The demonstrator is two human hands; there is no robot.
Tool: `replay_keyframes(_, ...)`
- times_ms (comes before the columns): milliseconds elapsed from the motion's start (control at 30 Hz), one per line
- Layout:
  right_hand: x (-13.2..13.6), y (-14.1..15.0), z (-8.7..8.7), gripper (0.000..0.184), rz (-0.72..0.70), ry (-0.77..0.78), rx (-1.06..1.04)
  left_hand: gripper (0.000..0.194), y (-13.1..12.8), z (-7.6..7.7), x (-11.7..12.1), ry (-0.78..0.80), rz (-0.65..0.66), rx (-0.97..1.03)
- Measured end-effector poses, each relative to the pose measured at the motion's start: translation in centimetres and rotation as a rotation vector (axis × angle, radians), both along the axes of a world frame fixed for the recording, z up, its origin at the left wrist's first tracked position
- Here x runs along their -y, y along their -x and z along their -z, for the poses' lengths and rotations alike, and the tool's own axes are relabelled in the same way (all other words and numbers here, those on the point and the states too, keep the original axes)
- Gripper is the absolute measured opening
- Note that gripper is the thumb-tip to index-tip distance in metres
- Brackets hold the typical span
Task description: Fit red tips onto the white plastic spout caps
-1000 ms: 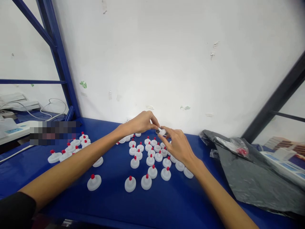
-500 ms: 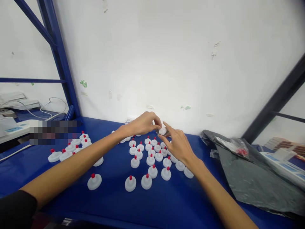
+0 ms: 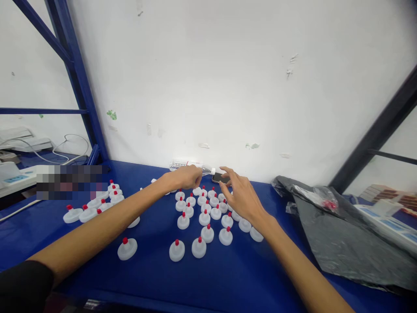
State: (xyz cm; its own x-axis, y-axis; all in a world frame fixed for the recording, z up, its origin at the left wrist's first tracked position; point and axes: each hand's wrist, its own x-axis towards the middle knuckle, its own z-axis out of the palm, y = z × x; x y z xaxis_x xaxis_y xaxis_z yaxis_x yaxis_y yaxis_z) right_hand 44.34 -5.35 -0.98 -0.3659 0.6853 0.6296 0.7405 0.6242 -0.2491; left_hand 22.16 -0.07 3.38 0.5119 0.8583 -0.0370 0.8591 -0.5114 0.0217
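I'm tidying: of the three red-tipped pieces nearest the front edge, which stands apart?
The leftmost piece, nearest the left forearm; the middle piece and right piece stand close together.

- My left hand [image 3: 189, 177] hides part of the bottle [image 3: 177, 165]; I can't tell whether it grips anything.
- My left forearm [image 3: 94, 234] covers one white disc's [image 3: 134, 223] top.
- My right hand [image 3: 243, 196] overlaps the phone [image 3: 218, 178].

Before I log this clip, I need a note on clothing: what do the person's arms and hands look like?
A black sleeve shows on the left arm, ending above a bare forearm. The right arm is bare as far as it shows. The left hand and right hand have no gloves, and no watch or bracelet is visible.
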Motion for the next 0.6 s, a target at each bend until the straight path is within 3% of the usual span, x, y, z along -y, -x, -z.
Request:
replay_keyframes(167,0.14,0.08,-0.06,0.044,-0.008,0.01,0.007,0.022,0.44,0.17,-0.37,-0.039,-0.03,0.003)
replay_keyframes(433,0.15,0.11,-0.04,0.043,-0.012,0.013,0.008,0.017,0.87,-0.15,-0.89,0.058,0.001,0.029)
replay_keyframes(600,0.19,0.13,-0.05,0.042,-0.015,0.011,0.005,0.033,0.79,-0.42,-0.76,-0.114,-0.113,0.024)
